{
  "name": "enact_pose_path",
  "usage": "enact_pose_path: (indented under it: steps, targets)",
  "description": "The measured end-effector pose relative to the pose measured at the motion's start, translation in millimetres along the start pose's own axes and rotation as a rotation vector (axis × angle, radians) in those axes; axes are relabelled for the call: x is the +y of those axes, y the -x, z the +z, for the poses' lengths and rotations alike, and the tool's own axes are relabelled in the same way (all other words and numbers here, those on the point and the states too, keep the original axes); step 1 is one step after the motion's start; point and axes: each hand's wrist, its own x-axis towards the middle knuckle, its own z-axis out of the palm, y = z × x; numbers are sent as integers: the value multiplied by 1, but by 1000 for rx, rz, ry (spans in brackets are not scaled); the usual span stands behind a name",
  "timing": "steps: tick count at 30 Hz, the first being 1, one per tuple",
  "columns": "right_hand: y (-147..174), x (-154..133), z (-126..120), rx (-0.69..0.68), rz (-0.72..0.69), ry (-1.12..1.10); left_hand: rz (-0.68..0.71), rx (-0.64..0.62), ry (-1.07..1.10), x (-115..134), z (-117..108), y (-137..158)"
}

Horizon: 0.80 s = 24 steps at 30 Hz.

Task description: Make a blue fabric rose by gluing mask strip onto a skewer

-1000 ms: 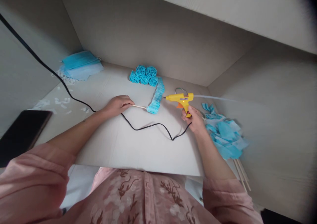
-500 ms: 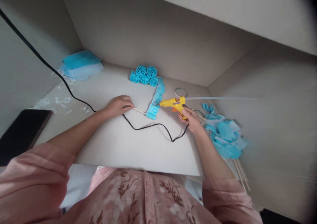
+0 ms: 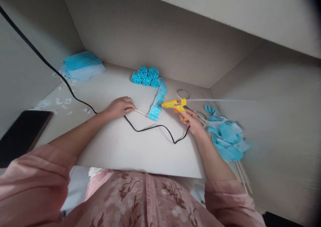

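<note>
My left hand is closed on a thin wooden stick, whose far end meets the lower end of a ruffled blue fabric strip. In my right hand is a yellow hot glue gun, its nozzle pointing left onto the strip near that lower end. A long whitish glue stick sticks out of the gun's back. The strip runs up and away to several rolled blue fabric roses grouped behind it.
Blue face masks are stacked back left, near white scraps and a dark phone. A black cord crosses the table. A tape roll, crumpled blue fabric pieces and wooden sticks lie on the right.
The glue gun and my right hand have shifted very slightly to the left, its nozzle still at the strip. My left hand and the stick have stayed in place.
</note>
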Motion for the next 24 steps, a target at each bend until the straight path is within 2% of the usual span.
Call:
enact_pose_path:
  steps: [17,20,24]
  targets:
    - [-7,7,-6,187,-43,-143,-18,-16,3,1,-1,-1]
    - [-6,6,-5,187,-50,-127,-27,-23,-4,2,-1,-1]
    - [-3,4,-5,121,-42,-100,-31,-27,-1,2,-1,-1]
